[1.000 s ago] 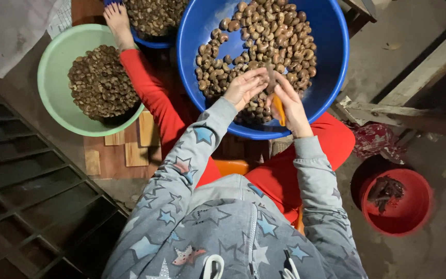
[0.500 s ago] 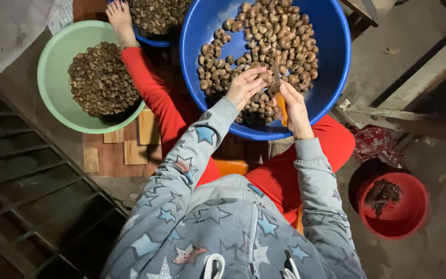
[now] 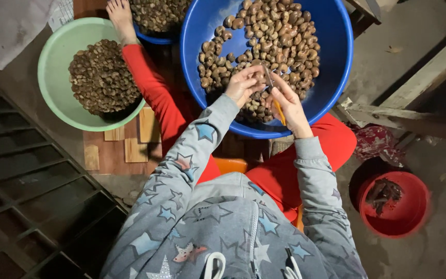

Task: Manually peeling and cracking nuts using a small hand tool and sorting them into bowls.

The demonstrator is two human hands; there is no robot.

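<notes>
My left hand pinches a brown nut over the big blue basin, which rests on my lap and holds a heap of brown nuts. My right hand grips a small knife with an orange handle; its thin blade points up to the nut in my left fingers. Both hands meet just above the near side of the heap. I wear a grey sleeve with stars and red trousers.
A pale green bowl of nuts stands at the left on wooden boards. A smaller blue bowl of nuts sits beyond my bare foot. A red bucket with dark scraps stands at the right. A dark metal grate lies bottom left.
My left fingers have closed from an open palm onto a nut. My right hand has brought the knife blade up to that nut.
</notes>
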